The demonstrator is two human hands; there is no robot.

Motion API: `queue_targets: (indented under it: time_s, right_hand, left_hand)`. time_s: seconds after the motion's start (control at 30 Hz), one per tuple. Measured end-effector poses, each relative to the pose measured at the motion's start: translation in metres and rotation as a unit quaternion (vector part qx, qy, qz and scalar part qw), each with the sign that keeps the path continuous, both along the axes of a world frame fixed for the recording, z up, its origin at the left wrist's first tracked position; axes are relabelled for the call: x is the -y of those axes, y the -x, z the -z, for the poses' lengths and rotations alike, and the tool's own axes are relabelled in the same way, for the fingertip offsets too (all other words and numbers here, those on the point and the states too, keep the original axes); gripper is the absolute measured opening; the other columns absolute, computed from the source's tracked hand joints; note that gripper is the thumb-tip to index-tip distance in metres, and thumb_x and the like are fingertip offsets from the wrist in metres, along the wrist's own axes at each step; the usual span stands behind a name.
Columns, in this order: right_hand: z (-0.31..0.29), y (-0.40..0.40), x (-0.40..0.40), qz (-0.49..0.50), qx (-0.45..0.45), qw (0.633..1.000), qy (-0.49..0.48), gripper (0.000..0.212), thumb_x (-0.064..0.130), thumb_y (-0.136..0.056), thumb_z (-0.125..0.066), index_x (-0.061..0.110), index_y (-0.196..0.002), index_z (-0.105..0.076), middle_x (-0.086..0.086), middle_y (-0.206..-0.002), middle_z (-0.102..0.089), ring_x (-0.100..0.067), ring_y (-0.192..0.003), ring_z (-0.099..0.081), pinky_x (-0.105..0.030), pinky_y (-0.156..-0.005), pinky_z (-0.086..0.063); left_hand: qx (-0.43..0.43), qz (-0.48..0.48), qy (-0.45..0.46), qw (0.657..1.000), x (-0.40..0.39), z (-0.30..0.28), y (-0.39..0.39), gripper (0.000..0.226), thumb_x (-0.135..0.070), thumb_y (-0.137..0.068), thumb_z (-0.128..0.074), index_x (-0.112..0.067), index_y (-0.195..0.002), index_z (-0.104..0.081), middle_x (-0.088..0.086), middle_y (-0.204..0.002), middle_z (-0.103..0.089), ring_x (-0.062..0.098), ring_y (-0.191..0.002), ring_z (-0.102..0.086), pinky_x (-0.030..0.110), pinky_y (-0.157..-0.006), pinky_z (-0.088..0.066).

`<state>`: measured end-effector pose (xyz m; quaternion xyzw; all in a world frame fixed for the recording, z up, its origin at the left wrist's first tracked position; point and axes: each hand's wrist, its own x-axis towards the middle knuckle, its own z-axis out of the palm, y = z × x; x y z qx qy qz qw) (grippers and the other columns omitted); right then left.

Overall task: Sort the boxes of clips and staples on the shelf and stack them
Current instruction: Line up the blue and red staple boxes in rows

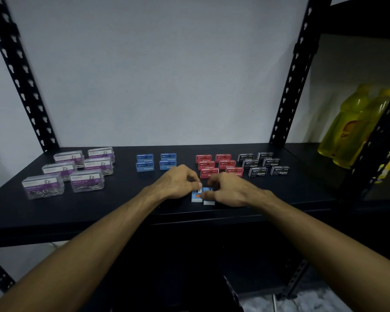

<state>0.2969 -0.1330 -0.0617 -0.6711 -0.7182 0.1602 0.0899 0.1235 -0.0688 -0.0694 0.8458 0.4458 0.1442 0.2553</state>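
Two small blue staple boxes lie side by side near the shelf's front edge. My left hand [178,183] pinches the left blue box [196,197] and my right hand [232,190] pinches the right blue box [208,200]. Behind them stand several blue staple boxes [145,163], several red staple boxes [206,165] and several black staple boxes [258,171] in rows. On the left are several clear paper clip boxes [87,181] with purple labels.
The black shelf board [99,210] runs across the view between perforated black uprights [20,73]. Yellow bottles [351,129] stand on the neighbouring shelf at the right. A white wall is behind.
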Motion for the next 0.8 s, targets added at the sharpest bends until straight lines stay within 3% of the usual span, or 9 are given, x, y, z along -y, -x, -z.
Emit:
queue_targets:
  time_s: [0.17, 0.4, 0.5, 0.63, 0.7, 0.8]
  right_hand:
    - [-0.001, -0.001, 0.001, 0.001, -0.013, 1.000, 0.027, 0.052, 0.060, -0.086, -0.063, 0.020, -0.119, -0.062, 0.000, -0.104, -0.066, -0.014, -0.090, -0.063, -0.035, -0.080, -0.055]
    - [-0.009, -0.004, 0.001, 0.003, -0.022, 0.999, 0.035, 0.045, 0.036, -0.087, -0.066, 0.016, -0.126, -0.060, -0.002, -0.110, -0.065, -0.017, -0.094, -0.062, -0.031, -0.076, -0.051]
    - [-0.012, -0.006, 0.000, 0.007, -0.003, 1.000, 0.029, 0.039, 0.031, -0.087, -0.064, 0.013, -0.121, -0.063, -0.004, -0.106, -0.067, -0.019, -0.093, -0.064, -0.038, -0.083, -0.056]
    - [-0.009, -0.011, -0.003, 0.032, 0.001, 0.999, 0.037, 0.030, 0.031, -0.090, -0.061, 0.009, -0.107, -0.069, -0.009, -0.101, -0.071, -0.025, -0.091, -0.069, -0.042, -0.083, -0.059]
    - [-0.008, -0.013, -0.003, 0.034, 0.000, 0.999, 0.033, 0.028, 0.033, -0.091, -0.061, 0.009, -0.099, -0.072, -0.008, -0.094, -0.073, -0.024, -0.087, -0.070, -0.039, -0.076, -0.058]
    - [-0.007, -0.014, -0.002, 0.027, -0.005, 0.999, 0.022, 0.024, 0.032, -0.093, -0.062, 0.012, -0.101, -0.073, -0.001, -0.093, -0.072, -0.015, -0.083, -0.067, -0.029, -0.068, -0.055]
  left_hand:
    - [-0.009, -0.026, 0.001, 1.000, -0.002, 0.004, -0.005, 0.017, -0.038, -0.087, -0.069, -0.025, -0.096, -0.075, -0.008, -0.097, -0.071, 0.009, -0.093, -0.065, 0.034, -0.086, -0.054]
    - [-0.041, -0.029, 0.013, 0.999, 0.004, -0.004, -0.008, 0.045, -0.054, -0.077, -0.074, -0.022, -0.108, -0.068, -0.009, -0.095, -0.064, 0.006, -0.080, -0.060, 0.025, -0.067, -0.048]
    - [-0.084, -0.017, 0.002, 0.996, 0.008, -0.007, -0.011, 0.057, -0.056, -0.074, -0.075, -0.024, -0.119, -0.061, -0.006, -0.106, -0.060, 0.013, -0.091, -0.061, 0.028, -0.074, -0.050]
    - [-0.103, -0.003, 0.003, 0.995, 0.009, -0.010, -0.012, 0.044, -0.032, -0.077, -0.076, -0.022, -0.116, -0.055, -0.006, -0.086, -0.063, 0.011, -0.075, -0.061, 0.026, -0.061, -0.046]
    - [-0.107, 0.001, -0.002, 0.994, 0.009, -0.012, -0.010, 0.037, -0.023, -0.078, -0.075, -0.021, -0.109, -0.055, -0.006, -0.084, -0.063, 0.012, -0.077, -0.062, 0.026, -0.062, -0.046]
    - [-0.101, 0.011, 0.001, 0.995, 0.006, -0.016, -0.004, 0.023, -0.019, -0.081, -0.074, -0.019, -0.099, -0.061, -0.006, -0.083, -0.065, 0.011, -0.079, -0.063, 0.024, -0.066, -0.047]
